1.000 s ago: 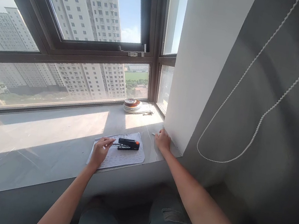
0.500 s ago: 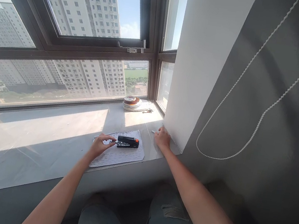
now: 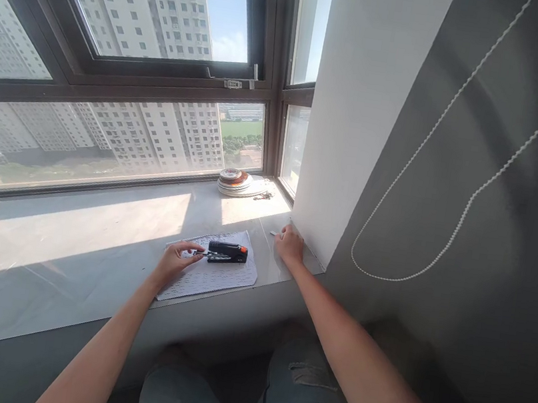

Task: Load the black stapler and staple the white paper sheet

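A black stapler with an orange patch at its right end lies on sheets of paper with rows of dark marks. My left hand is at its left end, thumb and fingers pinched on a small piece that sticks out of the stapler. To the right, my right hand rests on the sill by the wall corner with its fingers curled. A small pale strip pokes out to the left of those fingers; the rest of it is hidden.
The pale windowsill runs along a brown-framed window. A stack of round discs sits in the far corner, with a small dark object beside it. A white bead cord hangs at the right.
The view has shifted slightly, so everything sits a little further left and up. Both hands keep nearly the same places relative to the stapler and the sill.
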`<state>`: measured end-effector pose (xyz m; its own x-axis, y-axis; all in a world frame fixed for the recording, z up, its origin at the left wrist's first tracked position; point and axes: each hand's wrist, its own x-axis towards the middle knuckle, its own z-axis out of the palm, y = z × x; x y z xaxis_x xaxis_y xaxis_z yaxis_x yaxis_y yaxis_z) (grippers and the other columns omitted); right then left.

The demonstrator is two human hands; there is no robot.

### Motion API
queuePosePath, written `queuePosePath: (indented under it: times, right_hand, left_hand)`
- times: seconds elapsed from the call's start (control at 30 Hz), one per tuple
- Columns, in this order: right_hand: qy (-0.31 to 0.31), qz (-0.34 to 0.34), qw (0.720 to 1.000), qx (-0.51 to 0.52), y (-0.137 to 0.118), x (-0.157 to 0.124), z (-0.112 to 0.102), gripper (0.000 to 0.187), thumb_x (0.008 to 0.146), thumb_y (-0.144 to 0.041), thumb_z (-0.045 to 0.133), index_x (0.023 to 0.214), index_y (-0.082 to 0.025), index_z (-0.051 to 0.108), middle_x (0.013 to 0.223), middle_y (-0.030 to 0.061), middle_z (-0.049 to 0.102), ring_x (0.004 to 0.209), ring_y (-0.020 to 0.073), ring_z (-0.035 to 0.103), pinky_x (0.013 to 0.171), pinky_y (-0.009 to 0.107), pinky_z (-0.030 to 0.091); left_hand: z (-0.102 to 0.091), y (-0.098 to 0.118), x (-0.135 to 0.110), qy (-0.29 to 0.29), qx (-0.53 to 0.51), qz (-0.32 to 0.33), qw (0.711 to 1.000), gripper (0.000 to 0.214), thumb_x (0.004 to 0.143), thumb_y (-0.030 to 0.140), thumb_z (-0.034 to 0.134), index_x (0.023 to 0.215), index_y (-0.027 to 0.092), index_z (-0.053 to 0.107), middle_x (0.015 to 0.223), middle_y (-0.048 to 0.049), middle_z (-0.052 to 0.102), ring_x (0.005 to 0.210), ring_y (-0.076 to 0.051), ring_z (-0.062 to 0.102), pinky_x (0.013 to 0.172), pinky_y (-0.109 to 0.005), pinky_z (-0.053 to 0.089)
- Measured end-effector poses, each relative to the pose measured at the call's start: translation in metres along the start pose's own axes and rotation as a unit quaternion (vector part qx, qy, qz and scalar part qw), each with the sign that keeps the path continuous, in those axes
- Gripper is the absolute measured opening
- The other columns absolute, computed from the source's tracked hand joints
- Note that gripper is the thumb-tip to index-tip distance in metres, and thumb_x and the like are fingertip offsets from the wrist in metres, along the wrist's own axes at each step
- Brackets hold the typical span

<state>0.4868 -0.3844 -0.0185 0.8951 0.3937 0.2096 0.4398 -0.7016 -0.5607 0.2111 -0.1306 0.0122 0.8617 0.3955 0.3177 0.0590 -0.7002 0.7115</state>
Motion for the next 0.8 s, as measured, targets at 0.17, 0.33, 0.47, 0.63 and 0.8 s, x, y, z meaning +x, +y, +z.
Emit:
queuePosePath:
  times: [0.17, 0.33, 0.47, 0.63, 0.8]
  right_hand:
    - [0.001, -0.002, 1.000, -0.003, -0.0017, -0.0005, -0.0010, 0.009, 0.096, -0.026, 0.052, 0.102, -0.021, 0.055, 0.094, 0.0071, 0.071, 0.093, 0.0243, 0.064, 0.086, 0.035, 0.037]
    - [0.000, 0.003, 1.000, -0.011, -0.0029, -0.0007, -0.0018, 0.009, 0.096, -0.026, 0.053, 0.101, -0.020, 0.056, 0.093, 0.0083, 0.071, 0.093, 0.0249, 0.064, 0.085, 0.035, 0.037]
    - [-0.003, -0.001, 1.000, -0.013, -0.0024, -0.0002, -0.0013, 0.009, 0.097, -0.027, 0.053, 0.101, -0.021, 0.057, 0.093, 0.0077, 0.071, 0.092, 0.0247, 0.064, 0.085, 0.035, 0.037]
    - [-0.003, -0.003, 1.000, -0.012, -0.0024, -0.0003, -0.0011, 0.009, 0.096, -0.026, 0.053, 0.101, -0.021, 0.057, 0.092, 0.0074, 0.071, 0.092, 0.0245, 0.064, 0.084, 0.035, 0.037]
    - [-0.005, -0.008, 1.000, -0.007, -0.0020, -0.0013, -0.0019, 0.007, 0.096, -0.026, 0.052, 0.099, -0.021, 0.057, 0.089, 0.0060, 0.071, 0.090, 0.0237, 0.063, 0.084, 0.035, 0.036]
  left_hand:
    - [0.0003, 0.0012, -0.0015, 0.014, -0.027, -0.007, 1.000, 0.032, 0.082, 0.054, 0.078, 0.099, 0.027, 0.084, 0.096, -0.0083, 0.077, 0.088, -0.024, 0.062, 0.079, -0.036, 0.050]
    - [0.0003, 0.0000, -0.0017, 0.007, -0.030, -0.013, 0.999, 0.031, 0.082, 0.053, 0.078, 0.099, 0.027, 0.084, 0.098, -0.0080, 0.077, 0.089, -0.024, 0.062, 0.080, -0.036, 0.050]
    - [0.0003, -0.0009, -0.0018, 0.005, -0.037, -0.007, 0.999, 0.031, 0.082, 0.052, 0.078, 0.099, 0.027, 0.083, 0.099, -0.0081, 0.077, 0.090, -0.024, 0.062, 0.082, -0.037, 0.051]
    - [-0.0003, 0.0004, -0.0021, 0.004, -0.023, -0.009, 1.000, 0.033, 0.083, 0.054, 0.077, 0.099, 0.026, 0.084, 0.098, -0.0087, 0.076, 0.089, -0.024, 0.061, 0.081, -0.036, 0.049]
    - [-0.0019, 0.0067, -0.0040, 0.005, -0.020, -0.010, 1.000, 0.042, 0.082, 0.060, 0.075, 0.102, 0.023, 0.083, 0.093, -0.0090, 0.074, 0.084, -0.022, 0.060, 0.073, -0.033, 0.048]
